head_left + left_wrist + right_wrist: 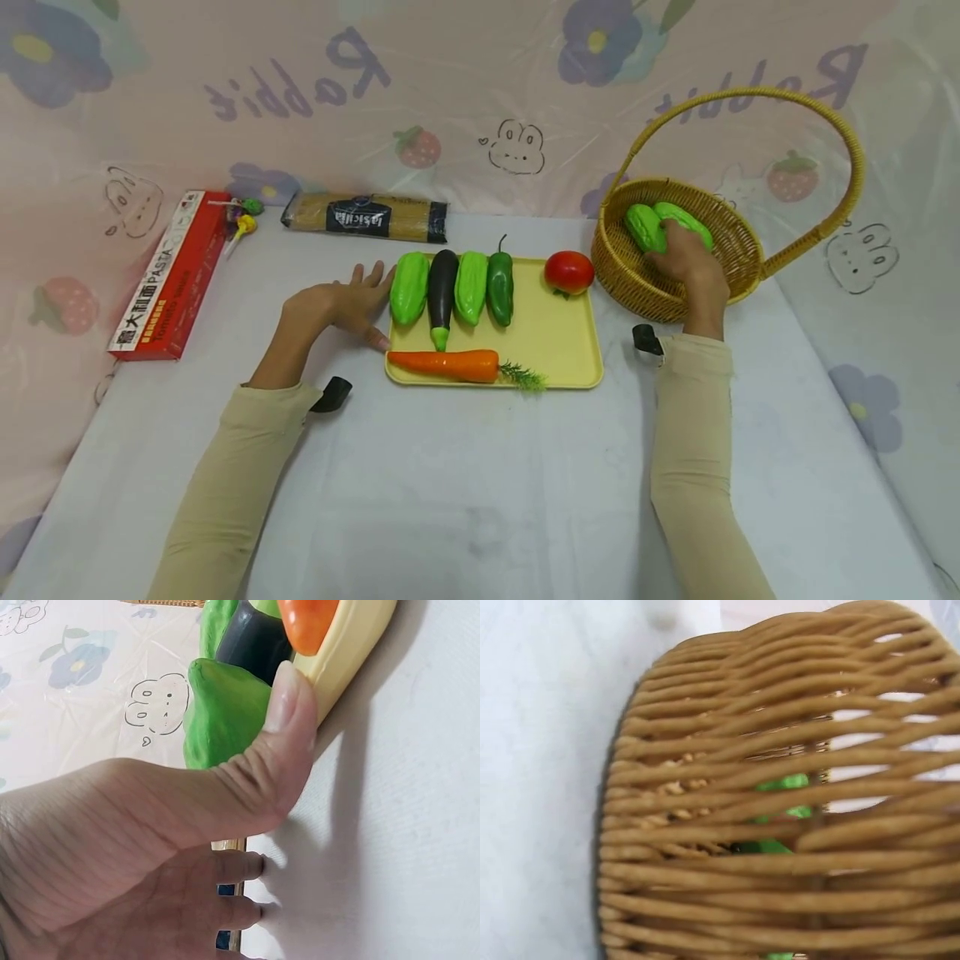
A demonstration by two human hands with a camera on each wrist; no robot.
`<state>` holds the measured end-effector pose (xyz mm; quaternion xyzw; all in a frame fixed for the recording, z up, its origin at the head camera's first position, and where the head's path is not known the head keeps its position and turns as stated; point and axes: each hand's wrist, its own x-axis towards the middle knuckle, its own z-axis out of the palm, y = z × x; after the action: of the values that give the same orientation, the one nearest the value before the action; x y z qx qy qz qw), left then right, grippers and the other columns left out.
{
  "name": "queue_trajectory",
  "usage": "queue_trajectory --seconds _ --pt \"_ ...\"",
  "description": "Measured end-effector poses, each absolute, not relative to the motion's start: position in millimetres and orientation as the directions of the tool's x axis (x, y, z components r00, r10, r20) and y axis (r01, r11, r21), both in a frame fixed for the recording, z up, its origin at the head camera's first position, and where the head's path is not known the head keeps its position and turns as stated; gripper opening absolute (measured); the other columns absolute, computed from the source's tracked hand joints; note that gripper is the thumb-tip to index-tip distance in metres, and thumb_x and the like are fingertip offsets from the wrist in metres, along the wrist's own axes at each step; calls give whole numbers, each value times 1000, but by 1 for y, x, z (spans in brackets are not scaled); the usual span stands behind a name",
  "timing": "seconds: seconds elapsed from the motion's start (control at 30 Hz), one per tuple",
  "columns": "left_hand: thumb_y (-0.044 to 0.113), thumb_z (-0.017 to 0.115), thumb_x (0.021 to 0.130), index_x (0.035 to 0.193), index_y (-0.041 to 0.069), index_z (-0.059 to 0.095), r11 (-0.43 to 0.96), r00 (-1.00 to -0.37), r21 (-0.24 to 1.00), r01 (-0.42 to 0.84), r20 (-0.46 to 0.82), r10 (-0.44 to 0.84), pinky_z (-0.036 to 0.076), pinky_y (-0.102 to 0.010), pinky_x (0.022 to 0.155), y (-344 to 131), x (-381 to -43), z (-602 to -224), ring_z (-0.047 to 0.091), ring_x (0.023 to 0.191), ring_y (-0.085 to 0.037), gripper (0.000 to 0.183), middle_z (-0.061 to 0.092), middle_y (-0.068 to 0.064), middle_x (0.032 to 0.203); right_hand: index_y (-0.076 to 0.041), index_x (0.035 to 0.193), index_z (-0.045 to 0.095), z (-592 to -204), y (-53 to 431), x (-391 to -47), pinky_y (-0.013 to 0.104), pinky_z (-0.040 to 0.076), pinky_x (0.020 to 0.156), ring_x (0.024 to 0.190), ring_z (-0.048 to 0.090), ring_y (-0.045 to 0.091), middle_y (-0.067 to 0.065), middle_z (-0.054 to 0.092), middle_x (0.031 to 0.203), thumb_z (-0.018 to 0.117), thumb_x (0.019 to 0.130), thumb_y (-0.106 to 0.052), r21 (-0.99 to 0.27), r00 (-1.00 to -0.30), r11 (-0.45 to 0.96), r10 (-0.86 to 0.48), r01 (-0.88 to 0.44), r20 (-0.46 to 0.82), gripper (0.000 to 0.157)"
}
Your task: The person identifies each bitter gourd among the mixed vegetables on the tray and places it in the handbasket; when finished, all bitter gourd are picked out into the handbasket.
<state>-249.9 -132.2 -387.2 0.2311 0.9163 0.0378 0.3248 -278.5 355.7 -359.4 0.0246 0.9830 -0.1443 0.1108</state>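
Note:
In the head view my left hand has its fingers spread at the left edge of the yellow tray, thumb right at the rim. On the tray lie a bitter melon, an eggplant, another bitter melon, a green pepper, a tomato and a carrot. My right hand reaches into the wicker basket, fingers at two bitter melons, one left and one right. I cannot tell whether it grips one; the basket wall hides its fingers in the right wrist view.
A red pasta box lies at the left, with lollipops beside its far end. A pasta packet lies behind the tray. The tall basket handle arches up at the right, and a printed curtain stands behind.

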Motion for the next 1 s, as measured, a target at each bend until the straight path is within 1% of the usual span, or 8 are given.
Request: queue_trajectory --seconds 0.07,0.13,0.3,0.4,0.63,0.73,0.93,1.0 --pt "57 70 69 145 7 -14 885 -681 229 405 -570 459 8 -67 102 -132 -250 -387 -11 134 -46 122 -15 -22 149 4 143 14 -361 358 -280 62 29 96 121 31 51 36 31 134 48 94 -24 -257 -975 962 36 94 -219 66" --pt "55 69 71 144 7 -14 882 -680 235 410 -566 466 8 -67 102 -131 -249 -386 -10 134 -46 121 -15 -22 149 3 143 14 -363 360 -279 63 30 95 120 32 51 36 30 134 47 94 -24 -251 -972 960 69 126 -223 65" --pt "55 70 70 144 7 -14 883 -676 234 407 -573 463 8 -67 102 -131 -249 -387 -10 134 -46 122 -15 -22 149 -2 146 7 -364 362 -276 64 29 95 123 29 51 35 26 138 45 95 -28 -274 -968 945 119 179 -221 68" --pt "57 70 69 145 7 -14 884 -679 227 408 -573 460 8 -67 101 -132 -249 -387 -10 134 -47 123 -15 -22 149 -3 146 5 -360 363 -274 64 28 96 124 28 52 35 23 140 45 95 -29 -283 -969 942 123 181 -213 70" --pt "58 69 68 145 8 -14 891 -681 214 400 -581 445 9 -66 102 -132 -249 -386 -11 134 -45 123 -15 -21 149 -4 146 9 -345 359 -268 65 27 95 125 23 53 35 19 142 44 95 -36 -267 -969 948 113 172 -220 70" --pt "58 69 69 145 8 -13 888 -683 215 406 -574 451 9 -67 102 -132 -250 -386 -10 134 -46 123 -15 -21 149 -3 146 11 -337 357 -266 65 25 97 126 22 52 35 19 142 43 95 -38 -269 -973 951 97 152 -208 70" --pt "58 70 68 145 8 -13 892 -682 221 395 -580 446 8 -67 102 -132 -251 -387 -10 134 -46 124 -15 -21 149 -3 145 18 -322 348 -259 63 24 99 127 25 49 29 26 143 42 94 -42 -293 -983 955 -5 50 -184 69" --pt "58 70 68 145 8 -13 891 -681 222 396 -579 448 8 -67 102 -132 -250 -387 -10 134 -46 123 -15 -22 149 -3 145 21 -316 342 -255 62 28 97 125 30 48 28 30 141 42 94 -43 -317 -986 949 -45 8 -160 67"
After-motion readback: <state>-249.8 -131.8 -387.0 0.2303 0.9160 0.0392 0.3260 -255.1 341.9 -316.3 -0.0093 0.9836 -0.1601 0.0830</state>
